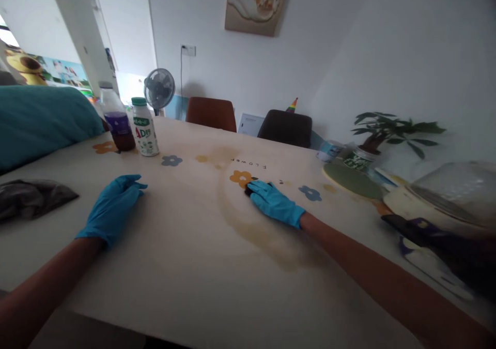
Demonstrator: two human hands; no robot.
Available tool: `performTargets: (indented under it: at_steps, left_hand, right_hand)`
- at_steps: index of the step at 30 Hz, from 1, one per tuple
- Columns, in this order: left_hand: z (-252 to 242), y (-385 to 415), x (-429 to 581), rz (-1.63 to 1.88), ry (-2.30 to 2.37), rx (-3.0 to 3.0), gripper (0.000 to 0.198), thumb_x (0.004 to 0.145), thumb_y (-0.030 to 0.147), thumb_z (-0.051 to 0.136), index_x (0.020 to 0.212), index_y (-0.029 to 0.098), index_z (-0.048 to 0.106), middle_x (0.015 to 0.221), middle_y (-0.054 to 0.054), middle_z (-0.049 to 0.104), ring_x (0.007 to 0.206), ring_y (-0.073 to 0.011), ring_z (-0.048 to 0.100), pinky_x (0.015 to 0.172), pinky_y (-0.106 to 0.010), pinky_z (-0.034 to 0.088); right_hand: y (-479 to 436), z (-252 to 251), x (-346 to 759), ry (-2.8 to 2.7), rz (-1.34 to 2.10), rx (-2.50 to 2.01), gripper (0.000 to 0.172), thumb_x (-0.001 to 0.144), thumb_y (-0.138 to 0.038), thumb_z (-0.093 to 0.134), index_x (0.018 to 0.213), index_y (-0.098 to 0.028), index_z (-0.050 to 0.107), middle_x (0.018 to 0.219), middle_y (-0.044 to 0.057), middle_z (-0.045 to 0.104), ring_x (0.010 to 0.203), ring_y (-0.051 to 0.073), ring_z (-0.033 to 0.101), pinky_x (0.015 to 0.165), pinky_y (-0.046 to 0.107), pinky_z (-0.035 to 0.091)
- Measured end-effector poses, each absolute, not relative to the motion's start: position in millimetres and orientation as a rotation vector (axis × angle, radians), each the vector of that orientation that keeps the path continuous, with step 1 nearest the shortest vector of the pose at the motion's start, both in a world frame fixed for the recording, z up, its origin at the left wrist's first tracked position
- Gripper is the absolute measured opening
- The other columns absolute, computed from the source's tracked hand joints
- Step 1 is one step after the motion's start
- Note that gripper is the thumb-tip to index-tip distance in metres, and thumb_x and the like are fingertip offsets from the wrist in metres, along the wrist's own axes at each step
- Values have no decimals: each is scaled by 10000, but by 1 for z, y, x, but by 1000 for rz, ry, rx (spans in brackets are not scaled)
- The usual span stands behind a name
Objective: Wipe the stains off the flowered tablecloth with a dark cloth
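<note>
My right hand (273, 202), in a blue glove, presses on the white table with its fingers over a small dark pad (247, 190). Only the pad's dark edges show past the fingertips, so I cannot make out its exact kind. A brownish stain (256, 232) curves over the tabletop (182, 245) beside this hand, close to a printed orange flower (241, 178). On the left, my left hand (114, 208), also gloved in blue, rests on its side at the table with fingers loosely stretched and nothing held. A crumpled grey cloth (34, 198) lies left of it.
Behind my left hand stand a bottle of dark liquid (118, 124) and a white bottle with green cap (144, 129). At the right are a potted plant (360, 157), a green round mat (351, 180) and a covered pot (430, 204). Two chairs (211, 112) stand beyond.
</note>
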State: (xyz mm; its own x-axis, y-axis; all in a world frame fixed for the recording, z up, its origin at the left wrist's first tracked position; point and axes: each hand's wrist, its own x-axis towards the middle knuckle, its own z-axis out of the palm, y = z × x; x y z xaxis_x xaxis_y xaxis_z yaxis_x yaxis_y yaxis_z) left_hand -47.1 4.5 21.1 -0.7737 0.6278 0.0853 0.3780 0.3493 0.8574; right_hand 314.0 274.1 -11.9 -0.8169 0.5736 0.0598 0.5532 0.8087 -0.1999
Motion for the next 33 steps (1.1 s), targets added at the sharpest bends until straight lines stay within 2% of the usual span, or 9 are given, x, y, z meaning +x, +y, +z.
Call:
performTargets:
  at_steps: [6,9,15,20,24,27,30,33]
  left_hand:
    - [17,7,-50,1482,2267,822,556,729,401,568,1243,206,653,1234,-143,797,1190,-359,747,1188,-559,552]
    - [19,7,-48,1484,2258,793,567,716,396,570,1243,201,647,1220,-142,796,1175,-352,745,1182,-557,553]
    - [13,6,-53,1509,2247,789,554,712,396,578,1233,224,648,1232,-129,793,1190,-349,733,1174,-536,553]
    - [10,4,-58,1513,2258,798,569,699,408,578,1233,223,649,1213,-131,797,1135,-354,742,1137,-550,565]
    - [10,5,-58,1530,2257,807,595,683,429,579,1235,218,645,1210,-140,794,1142,-369,736,1139,-574,556]
    - [9,6,-58,1549,2249,779,572,674,434,577,1203,227,640,1197,-143,796,1133,-374,740,1108,-563,575]
    - [6,6,-61,1570,2242,787,555,669,425,585,1189,238,636,1201,-144,798,1125,-377,742,1087,-558,587]
    - [3,6,-64,1569,2236,800,541,675,416,591,1185,241,635,1209,-146,800,1124,-378,742,1106,-567,581]
  right_hand:
    - [256,2,179,-2968,261,-705,635,1168,-536,348,1660,-217,591,1746,123,532,1647,326,450,1401,599,236]
    - [240,7,120,-2984,299,-599,589,1173,-536,348,1606,-248,623,1733,111,552,1608,313,500,1372,614,286]
    - [230,5,66,-3000,307,-452,556,1149,-488,395,1567,-224,649,1721,118,565,1585,324,519,1352,589,325]
    - [250,0,89,-2972,355,-532,587,1151,-502,368,1594,-223,634,1744,113,538,1610,325,494,1367,610,284]
    - [287,-1,141,-2876,373,-882,610,1154,-532,369,1648,-249,587,1769,84,508,1644,283,455,1399,536,244]
    - [318,2,191,-2796,323,-1109,560,1146,-461,390,1598,-237,634,1748,94,536,1630,274,476,1390,493,276]
    - [337,8,236,-2705,270,-1297,544,1138,-400,346,1514,-208,688,1686,154,597,1571,346,544,1344,596,341]
    - [339,11,269,-2633,234,-1429,562,1128,-371,306,1495,-183,689,1665,200,604,1548,394,560,1311,681,349]
